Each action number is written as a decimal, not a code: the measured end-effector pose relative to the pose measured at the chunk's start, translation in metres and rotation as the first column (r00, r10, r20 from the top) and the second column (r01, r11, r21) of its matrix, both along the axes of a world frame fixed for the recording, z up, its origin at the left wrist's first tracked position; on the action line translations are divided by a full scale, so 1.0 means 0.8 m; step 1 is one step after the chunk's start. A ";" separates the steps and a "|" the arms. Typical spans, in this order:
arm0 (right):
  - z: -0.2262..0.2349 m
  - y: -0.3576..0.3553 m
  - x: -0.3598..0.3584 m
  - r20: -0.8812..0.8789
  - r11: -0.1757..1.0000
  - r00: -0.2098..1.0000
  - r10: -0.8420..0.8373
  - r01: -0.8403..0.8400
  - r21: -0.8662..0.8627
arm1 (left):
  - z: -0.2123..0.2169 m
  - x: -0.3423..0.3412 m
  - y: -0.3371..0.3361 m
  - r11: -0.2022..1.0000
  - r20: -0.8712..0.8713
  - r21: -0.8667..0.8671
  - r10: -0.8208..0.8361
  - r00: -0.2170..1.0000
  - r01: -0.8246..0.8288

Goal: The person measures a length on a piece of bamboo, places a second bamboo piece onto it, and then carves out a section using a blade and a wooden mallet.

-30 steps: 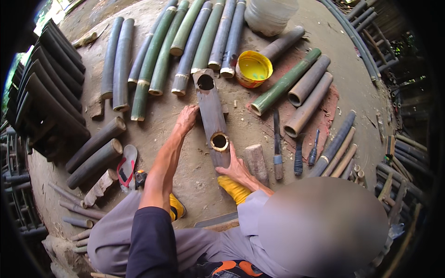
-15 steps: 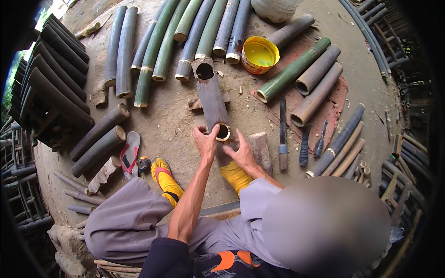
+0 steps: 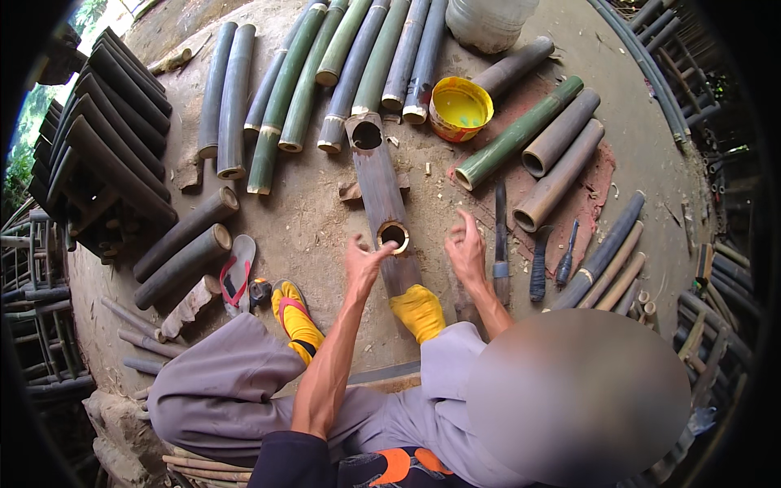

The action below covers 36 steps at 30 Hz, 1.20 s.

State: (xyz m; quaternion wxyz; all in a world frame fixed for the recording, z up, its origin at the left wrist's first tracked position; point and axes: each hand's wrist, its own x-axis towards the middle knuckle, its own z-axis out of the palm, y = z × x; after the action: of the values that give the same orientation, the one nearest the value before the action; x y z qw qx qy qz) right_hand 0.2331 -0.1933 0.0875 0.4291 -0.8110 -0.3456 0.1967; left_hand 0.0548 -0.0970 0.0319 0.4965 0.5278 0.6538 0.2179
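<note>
A dark brown bamboo section (image 3: pixel 377 183) lies lengthwise on the dirt in front of me, with one round hole near its far end and another (image 3: pixel 394 236) near me. My foot in a yellow sock (image 3: pixel 419 312) rests on its near end. My left hand (image 3: pixel 361 265) hovers just left of the near hole, fingers apart, thumb close to the rim. My right hand (image 3: pixel 466 249) is raised just right of the hole, fingers spread, holding nothing.
A long blade (image 3: pixel 500 236) and two dark-handled tools (image 3: pixel 538 272) lie right of my right hand. A yellow bowl (image 3: pixel 460 110) and a white bucket (image 3: pixel 488 20) stand beyond. Green and grey bamboo tubes (image 3: pixel 285 106) ring the spot; a sandal (image 3: pixel 236 272) lies left.
My left hand came back from the middle of the bamboo section to the near hole. Both hands were cupped around that hole half a second ago and have now spread apart off it.
</note>
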 end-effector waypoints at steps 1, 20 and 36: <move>0.010 -0.015 -0.013 -0.100 0.998 0.995 0.016 -0.022 -0.061 | 0.001 -0.003 0.001 0.996 -0.023 -0.037 -0.088 0.996 0.087; 0.105 -0.156 -0.066 -0.570 0.839 0.712 0.409 -0.540 -0.072 | -0.023 -0.002 0.014 0.959 -0.065 -0.211 -0.208 0.976 0.191; 0.109 -0.071 -0.092 -0.586 0.817 0.716 0.379 -0.556 -0.151 | 0.004 0.007 0.014 0.936 -0.103 -0.210 -0.310 0.945 0.284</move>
State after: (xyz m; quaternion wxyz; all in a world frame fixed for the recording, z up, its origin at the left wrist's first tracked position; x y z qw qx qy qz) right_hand 0.1595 -0.2500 0.1746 0.3064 -0.6658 -0.3731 0.5688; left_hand 0.0601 -0.0862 0.0350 0.5272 0.5836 0.6163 0.0399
